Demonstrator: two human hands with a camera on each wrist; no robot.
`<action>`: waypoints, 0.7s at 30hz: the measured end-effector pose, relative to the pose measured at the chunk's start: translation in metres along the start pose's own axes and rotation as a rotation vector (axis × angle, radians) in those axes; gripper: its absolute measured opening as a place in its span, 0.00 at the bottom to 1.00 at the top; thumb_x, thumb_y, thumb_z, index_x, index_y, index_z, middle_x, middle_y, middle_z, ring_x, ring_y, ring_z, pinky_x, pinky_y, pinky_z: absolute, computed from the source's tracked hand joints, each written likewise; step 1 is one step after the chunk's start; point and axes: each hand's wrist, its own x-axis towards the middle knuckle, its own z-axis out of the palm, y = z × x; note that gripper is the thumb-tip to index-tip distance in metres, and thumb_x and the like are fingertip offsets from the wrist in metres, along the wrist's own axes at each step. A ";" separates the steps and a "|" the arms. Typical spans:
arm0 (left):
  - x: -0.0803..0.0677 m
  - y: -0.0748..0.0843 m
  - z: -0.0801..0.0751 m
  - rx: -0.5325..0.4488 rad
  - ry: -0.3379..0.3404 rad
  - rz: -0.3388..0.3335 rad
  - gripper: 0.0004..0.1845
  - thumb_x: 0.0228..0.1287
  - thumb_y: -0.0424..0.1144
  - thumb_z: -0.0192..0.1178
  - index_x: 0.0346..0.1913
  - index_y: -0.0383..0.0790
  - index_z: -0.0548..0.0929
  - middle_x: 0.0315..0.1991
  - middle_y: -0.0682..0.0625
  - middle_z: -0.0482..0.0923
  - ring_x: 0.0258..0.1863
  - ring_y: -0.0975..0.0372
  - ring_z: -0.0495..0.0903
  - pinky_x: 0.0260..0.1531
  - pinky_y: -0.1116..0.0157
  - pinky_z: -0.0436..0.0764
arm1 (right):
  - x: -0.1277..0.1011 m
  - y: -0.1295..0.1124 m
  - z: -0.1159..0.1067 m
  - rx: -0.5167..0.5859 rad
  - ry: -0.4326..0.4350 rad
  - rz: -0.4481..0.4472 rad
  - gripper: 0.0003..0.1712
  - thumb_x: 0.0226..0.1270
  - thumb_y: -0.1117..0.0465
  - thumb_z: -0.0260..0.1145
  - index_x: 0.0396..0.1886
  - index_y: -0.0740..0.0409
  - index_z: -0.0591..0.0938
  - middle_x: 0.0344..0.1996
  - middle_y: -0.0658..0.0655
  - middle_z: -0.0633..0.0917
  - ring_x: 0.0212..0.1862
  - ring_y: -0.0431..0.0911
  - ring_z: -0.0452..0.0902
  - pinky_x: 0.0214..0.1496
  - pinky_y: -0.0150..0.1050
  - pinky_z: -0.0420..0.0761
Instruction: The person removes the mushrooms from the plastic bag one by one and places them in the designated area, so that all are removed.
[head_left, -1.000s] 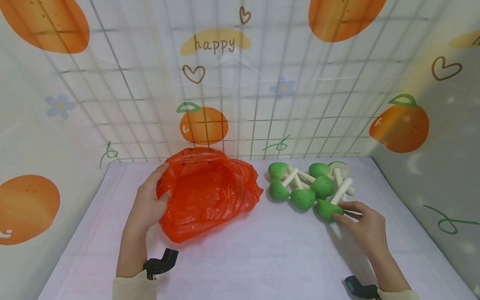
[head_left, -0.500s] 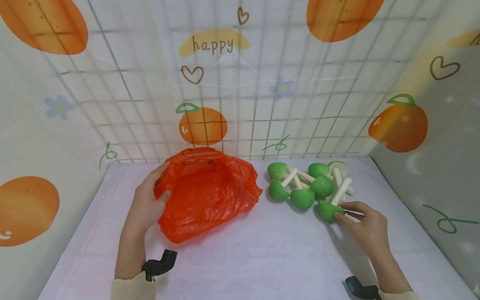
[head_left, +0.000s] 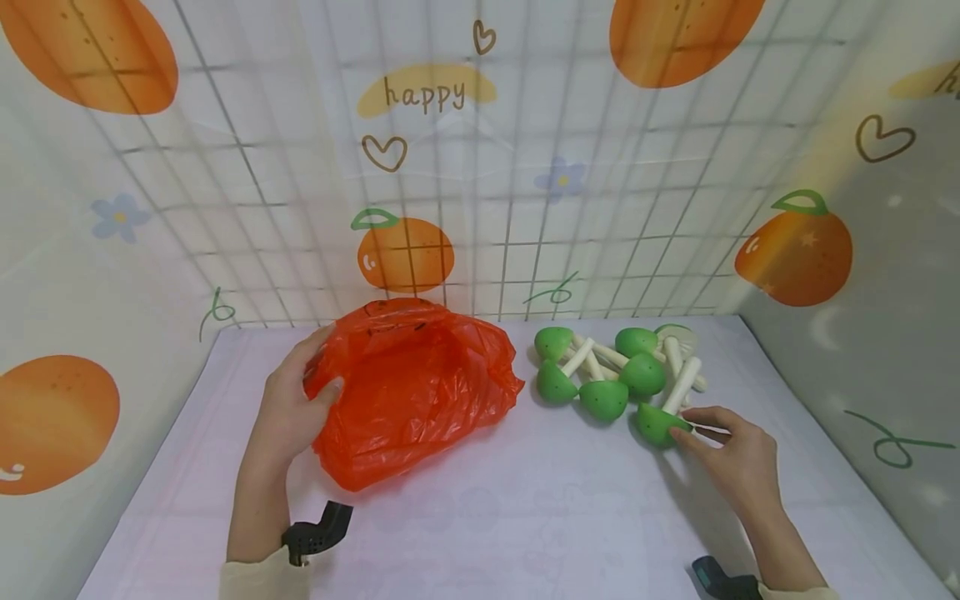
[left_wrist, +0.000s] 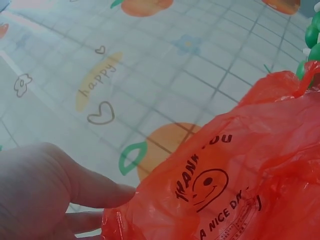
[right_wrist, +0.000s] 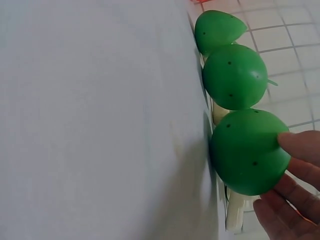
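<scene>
A red plastic bag [head_left: 420, 400] lies on its side with its mouth gaping toward me. My left hand [head_left: 292, 408] grips the bag's left rim, thumb at the front and fingers mostly hidden behind the film. Black lettering and a smiling face on the bag [left_wrist: 280, 165] show in the left wrist view. On the right, my right hand [head_left: 738, 458] pinches the cap of a toy mushroom [head_left: 660, 425], green with dark dots, its white stem pointing back. In the right wrist view the thumb and fingers touch the side of that mushroom cap [right_wrist: 247, 152].
Several more green-capped mushrooms [head_left: 604, 400] lie bunched behind and left of the held one, stems crossing. A pale cloth covers the table [head_left: 480, 533]. Behind it rises a printed curtain [head_left: 472, 183] over a wire grid, with another curtain at the right edge.
My left hand has drawn the bag's left rim slightly leftward. The right hand stays at the same mushroom, and the head view has tilted a little.
</scene>
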 end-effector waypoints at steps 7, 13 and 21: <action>0.001 0.001 0.001 -0.017 0.052 0.041 0.36 0.75 0.33 0.62 0.82 0.50 0.65 0.77 0.45 0.68 0.73 0.46 0.69 0.66 0.42 0.76 | 0.004 0.000 0.000 -0.003 -0.001 0.000 0.16 0.60 0.59 0.81 0.46 0.60 0.91 0.48 0.64 0.90 0.40 0.21 0.78 0.43 0.24 0.78; 0.006 0.001 0.006 0.045 0.088 0.109 0.32 0.80 0.44 0.57 0.82 0.45 0.64 0.75 0.41 0.70 0.71 0.44 0.71 0.60 0.41 0.80 | 0.010 -0.013 0.001 -0.015 -0.008 -0.001 0.16 0.72 0.55 0.73 0.50 0.64 0.88 0.51 0.69 0.88 0.53 0.68 0.84 0.52 0.61 0.80; 0.014 0.013 0.010 0.295 0.080 0.033 0.37 0.81 0.58 0.48 0.85 0.51 0.55 0.83 0.39 0.55 0.78 0.38 0.59 0.65 0.27 0.67 | 0.035 -0.039 -0.012 0.078 -0.007 0.006 0.27 0.86 0.49 0.53 0.60 0.69 0.83 0.58 0.73 0.84 0.60 0.72 0.78 0.57 0.73 0.76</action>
